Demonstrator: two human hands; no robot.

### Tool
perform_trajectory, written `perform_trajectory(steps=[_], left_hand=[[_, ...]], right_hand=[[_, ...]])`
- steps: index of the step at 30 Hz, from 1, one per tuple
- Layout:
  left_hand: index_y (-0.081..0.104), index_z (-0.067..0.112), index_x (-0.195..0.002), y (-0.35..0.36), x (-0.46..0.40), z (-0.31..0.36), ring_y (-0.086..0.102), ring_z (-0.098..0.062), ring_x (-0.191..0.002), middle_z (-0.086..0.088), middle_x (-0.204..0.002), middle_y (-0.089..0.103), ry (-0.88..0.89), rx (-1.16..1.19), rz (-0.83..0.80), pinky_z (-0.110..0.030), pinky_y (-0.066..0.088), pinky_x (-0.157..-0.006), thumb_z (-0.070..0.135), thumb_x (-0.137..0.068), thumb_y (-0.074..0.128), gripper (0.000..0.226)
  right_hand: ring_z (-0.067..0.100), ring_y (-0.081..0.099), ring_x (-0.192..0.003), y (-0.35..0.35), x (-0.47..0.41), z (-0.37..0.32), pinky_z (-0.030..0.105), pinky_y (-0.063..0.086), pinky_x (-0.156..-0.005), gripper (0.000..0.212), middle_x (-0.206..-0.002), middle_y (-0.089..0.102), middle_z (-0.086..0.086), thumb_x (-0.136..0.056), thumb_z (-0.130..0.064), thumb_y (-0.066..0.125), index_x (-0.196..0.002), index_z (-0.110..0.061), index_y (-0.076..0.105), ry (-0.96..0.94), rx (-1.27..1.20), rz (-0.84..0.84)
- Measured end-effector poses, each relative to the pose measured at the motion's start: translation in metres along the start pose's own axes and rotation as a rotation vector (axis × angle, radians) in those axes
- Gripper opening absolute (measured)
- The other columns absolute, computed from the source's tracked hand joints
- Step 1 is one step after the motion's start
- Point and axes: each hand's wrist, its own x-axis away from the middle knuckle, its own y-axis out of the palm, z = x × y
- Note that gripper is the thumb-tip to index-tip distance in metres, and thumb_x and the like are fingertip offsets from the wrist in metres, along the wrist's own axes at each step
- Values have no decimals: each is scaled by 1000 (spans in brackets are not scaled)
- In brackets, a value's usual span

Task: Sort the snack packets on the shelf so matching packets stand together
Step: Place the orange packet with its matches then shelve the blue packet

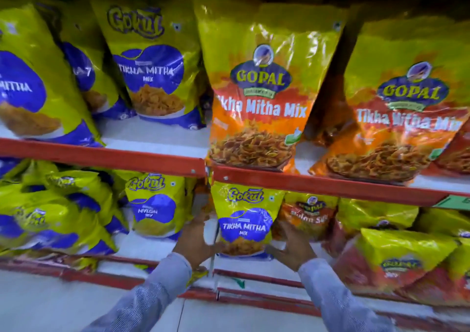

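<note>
Packet first: small Gokul Tikha Mitha Mix packet (pixel 245 226) stands upright on the lower shelf (pixel 162 265), just right of the shelf's centre post. We see the left hand (pixel 195 240) pressed on its left edge and the right hand (pixel 292 250) on its lower right edge, so the packet is clamped between both palms, fingers spread. Both sleeves (pixel 157 288) are pale blue. Touching the packet's right side we note a red-orange Gopal packet (pixel 309 217), with more Gopal packets lying tilted further right. Left of the post we see a Gokul Nylon Sev packet (pixel 155 204) upright, then a slumped heap of Gokul packets (pixel 50 217). On the upper shelf (pixel 101 153) we log large Gokul Tikha Mitha packets (pixel 150 72) at left, leaning, and large Gopal Tikha Mitha Mix packets (pixel 264 97) at right, upright.
</note>
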Motion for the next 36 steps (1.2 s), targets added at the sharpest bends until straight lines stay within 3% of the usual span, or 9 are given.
perform_trajectory(steps=[5,9,11,14,18,23,26,31,36], left_hand=[[46,18,-143,26,-23,-21,56,-8,-115,11,-126,60,-179,293,-283,-28,48,-96,38,-53,97,105],[59,30,-119,38,-23,-31,72,-23,-102,-3,-115,76,-216,352,-243,-34,59,-88,32,-42,98,86],[58,33,-110,39,-15,-32,73,-7,-90,-2,-110,77,-195,361,-205,-35,62,-85,26,-43,100,79],[61,37,-104,28,2,-30,68,16,-90,24,-103,74,-164,434,-155,-23,61,-82,15,-47,102,74],[64,41,-103,-20,23,0,68,15,-96,45,-100,70,-58,475,-9,-10,58,-84,33,-44,98,68],[63,58,-102,-95,38,49,74,-3,-97,24,-97,79,121,464,253,-27,60,-85,42,-43,92,68],[64,59,-99,-132,40,68,68,16,-88,40,-96,73,182,474,331,-15,58,-79,39,-42,85,64],[62,65,-100,-179,45,74,64,22,-85,45,-94,70,200,464,452,-5,53,-76,34,-41,75,69],[65,18,-108,-231,32,45,67,3,-81,6,-89,76,146,487,523,-9,51,-68,39,-37,74,74]], right_hand=[[16,63,-97,33,-29,8,34,54,-84,86,-111,70,3,-42,-47,81,-118,-14,59,243,-186,-109],[12,62,-91,41,-23,9,5,49,-67,69,-101,69,-1,-51,-10,94,-110,-20,58,324,-221,-70],[-1,65,-83,41,-11,2,9,50,-67,67,-97,70,-2,-53,2,93,-109,-17,61,320,-245,-2],[-17,63,-74,33,8,-22,4,48,-63,67,-90,72,-8,-45,2,96,-104,-14,66,271,-274,73],[-21,63,-81,-6,30,-76,-2,45,-68,65,-82,70,-41,-41,-16,100,-92,-35,65,94,-258,157],[-10,68,-93,-66,42,-160,6,50,-76,64,-100,70,-37,-48,-43,92,-106,-29,67,-199,-248,213],[1,71,-89,-84,39,-192,21,57,-73,66,-97,78,-15,-47,-55,90,-101,-22,69,-255,-269,230],[2,71,-95,-79,27,-238,36,60,-82,58,-104,77,-13,-58,-33,92,-110,-25,67,-338,-247,260],[0,71,-94,-55,-3,-295,32,59,-83,60,-104,77,-13,-62,-45,86,-115,-29,64,-383,-276,279]])
